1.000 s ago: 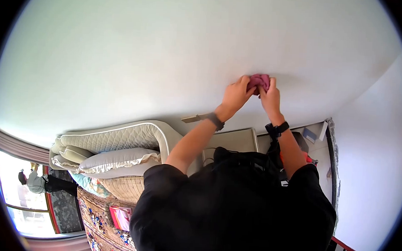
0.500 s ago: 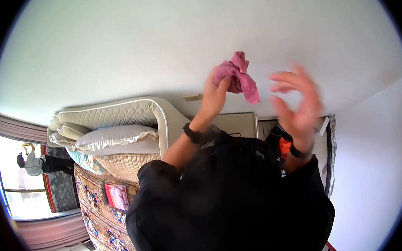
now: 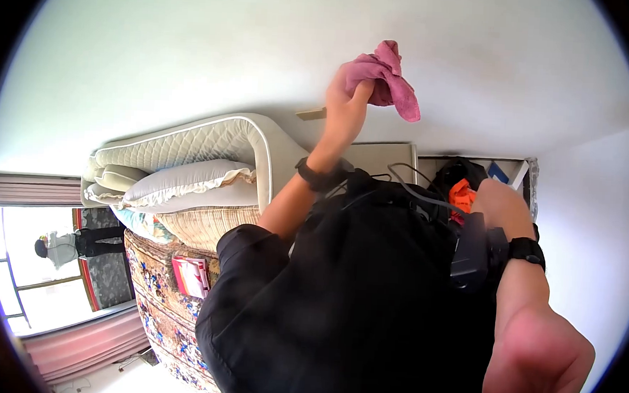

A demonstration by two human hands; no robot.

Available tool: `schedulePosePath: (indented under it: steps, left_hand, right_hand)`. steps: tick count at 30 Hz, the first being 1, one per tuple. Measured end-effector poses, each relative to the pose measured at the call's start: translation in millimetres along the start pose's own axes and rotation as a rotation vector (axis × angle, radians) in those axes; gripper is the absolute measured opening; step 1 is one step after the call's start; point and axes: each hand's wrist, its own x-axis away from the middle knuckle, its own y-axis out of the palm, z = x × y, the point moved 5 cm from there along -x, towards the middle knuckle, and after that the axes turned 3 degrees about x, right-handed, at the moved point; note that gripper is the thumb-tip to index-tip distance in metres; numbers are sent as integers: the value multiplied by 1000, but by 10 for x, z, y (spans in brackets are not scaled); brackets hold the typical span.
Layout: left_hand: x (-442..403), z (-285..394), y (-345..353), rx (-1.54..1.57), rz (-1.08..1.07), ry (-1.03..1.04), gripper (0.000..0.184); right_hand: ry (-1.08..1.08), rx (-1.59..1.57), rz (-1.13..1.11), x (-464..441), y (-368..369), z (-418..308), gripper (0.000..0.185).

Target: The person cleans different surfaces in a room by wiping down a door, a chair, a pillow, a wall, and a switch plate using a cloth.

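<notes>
- Left hand (image 3: 347,101) grips the cloth (image 3: 381,70) before the wall (image 3: 194,48); cannot tell whether they touch
- Right hand (image 3: 542,359) is near the camera, fingers mostly hidden; cannot tell its state
- Packet (image 3: 191,276) lies on the bed (image 3: 148,282), toward its headboard (image 3: 193,144) edge

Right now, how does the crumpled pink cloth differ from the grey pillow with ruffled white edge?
The crumpled pink cloth is held up in the left hand; the grey ruffled pillow lies beside other cushions. The cloth is twisted, while the pillow is plump. Both look soft.
</notes>
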Motion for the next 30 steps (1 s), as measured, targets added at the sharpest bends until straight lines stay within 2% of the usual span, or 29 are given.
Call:
schedulePosePath:
  steps: [3,9,11,13,15,17,19,21,22,23,24,25,27,28,29,30]
  left_hand:
    - [-17,-60,-23,-44,65,-64,22]
    - [-84,-147,42,40,21,-47,23]
    - [-99,-145,25,20,30,-38,21]
    - [-108,-133,18,6,46,-31,20]
    - [-119,-111,8,0,68,-27,18]
    - [-166,-274,-78,17,54,-56,18]
    - [-200,-219,-83,7,57,-69,20]
    - [-213,-75,-55,-29,75,-60,23]
    - [-225,-23,-47,-44,108,-20,25]
    - [-257,22,-22,-56,140,25,28]
    - [-311,65,1,-67,173,74,31]
    - [-373,89,28,-64,187,90,31]
    - [-534,155,82,-62,213,132,33]
    - [-596,218,137,-29,210,149,33]
    - [-658,304,209,4,204,164,32]
    - [-718,383,283,37,195,177,31]
  right_hand:
    - [-1,19,29,18,19,20,10]
    - [9,57,11,-9,9,30,11]
    - [241,76,-70,-89,-55,-99,11]
    - [245,63,-79,-112,-22,2,12]
    - [22,20,-17,-8,-43,94,12]
    - [3,27,-32,-5,-55,121,15]
    - [6,123,-41,20,-111,118,25]
    - [23,307,-46,94,-196,121,51]
    - [48,345,12,171,-273,126,39]
    - [103,315,200,337,-448,206,30]
    - [167,195,448,551,-620,309,25]
    - [253,132,576,774,-737,478,28]
    - [557,399,416,1270,-773,885,15]
    - [608,685,179,1381,-667,1234,25]
    - [656,832,-75,1560,-681,1444,41]
    - [649,909,-189,1697,-682,1582,45]
